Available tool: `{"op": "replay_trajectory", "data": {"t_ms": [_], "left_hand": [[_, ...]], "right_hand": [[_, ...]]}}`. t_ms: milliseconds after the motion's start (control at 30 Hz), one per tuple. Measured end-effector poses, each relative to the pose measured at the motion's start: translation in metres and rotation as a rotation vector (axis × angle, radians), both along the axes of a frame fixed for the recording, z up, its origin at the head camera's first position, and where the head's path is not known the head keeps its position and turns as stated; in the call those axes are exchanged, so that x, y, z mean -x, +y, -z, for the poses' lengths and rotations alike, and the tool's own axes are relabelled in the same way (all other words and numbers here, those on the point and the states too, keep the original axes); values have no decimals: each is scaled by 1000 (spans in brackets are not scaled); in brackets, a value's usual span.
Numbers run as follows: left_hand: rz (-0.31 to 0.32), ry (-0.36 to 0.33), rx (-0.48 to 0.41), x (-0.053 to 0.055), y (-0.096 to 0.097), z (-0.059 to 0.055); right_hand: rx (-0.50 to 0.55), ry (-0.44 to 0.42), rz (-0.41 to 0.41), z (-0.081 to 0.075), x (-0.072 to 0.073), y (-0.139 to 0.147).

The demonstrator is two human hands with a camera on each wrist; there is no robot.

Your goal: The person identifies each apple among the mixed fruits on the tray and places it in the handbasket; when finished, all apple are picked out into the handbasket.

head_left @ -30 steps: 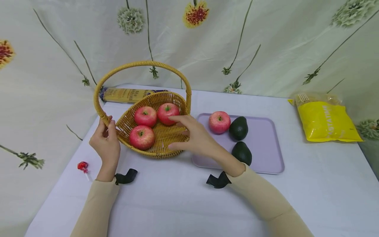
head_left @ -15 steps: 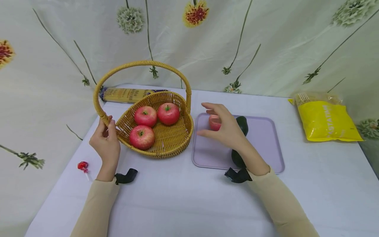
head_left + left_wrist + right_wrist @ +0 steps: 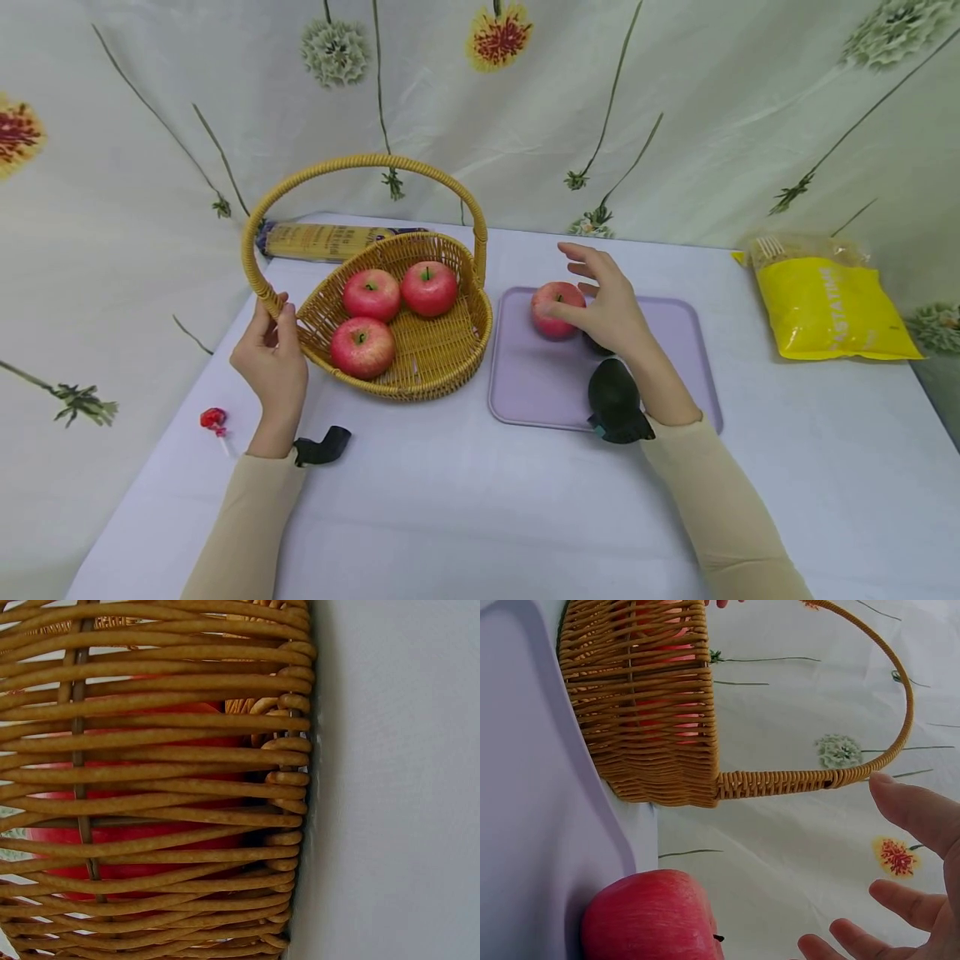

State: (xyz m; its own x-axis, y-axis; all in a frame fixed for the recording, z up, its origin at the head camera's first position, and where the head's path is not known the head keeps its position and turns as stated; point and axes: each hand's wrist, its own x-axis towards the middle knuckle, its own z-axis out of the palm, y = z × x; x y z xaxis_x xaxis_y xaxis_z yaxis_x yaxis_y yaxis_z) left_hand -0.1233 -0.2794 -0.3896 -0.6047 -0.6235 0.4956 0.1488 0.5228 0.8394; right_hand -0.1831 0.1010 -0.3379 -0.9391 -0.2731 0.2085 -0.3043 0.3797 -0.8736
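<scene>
A wicker basket [image 3: 412, 358] with a tall arched handle stands left of centre and holds three red apples [image 3: 363, 347]. My left hand [image 3: 272, 367] grips the left foot of the handle between thumb and fingers. In the left wrist view, the basket's woven side [image 3: 157, 780] fills much of the picture, with red showing through the gaps. My right hand [image 3: 611, 308] is over the lilac tray [image 3: 532, 396], fingers spread, its thumb overlapping a lone apple [image 3: 555, 304]. One avocado [image 3: 613, 387] lies beside the wrist; another [image 3: 596, 344] is mostly hidden behind this hand.
Behind the basket lies a long yellow packet [image 3: 322, 240]. A red lollipop [image 3: 213, 418] is on the cloth left of my left wrist. At the far right sits a yellow pasta bag [image 3: 832, 312]. A flowered curtain [image 3: 675, 167] hangs along the back.
My right hand has moved right, from over the basket to above the tray's apple and avocados. The left hand keeps its hold on the handle, and the apples have not moved.
</scene>
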Motion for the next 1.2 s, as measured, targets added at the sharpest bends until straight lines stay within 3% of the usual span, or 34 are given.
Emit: {"op": "replay_trajectory", "data": {"t_ms": [433, 1200], "left_hand": [[-5, -8, 6, -1, 0, 0], [-2, -7, -5, 0, 0, 0]], "right_hand": [[-65, -51, 34, 17, 13, 1], [-183, -86, 41, 33, 21, 0]]}}
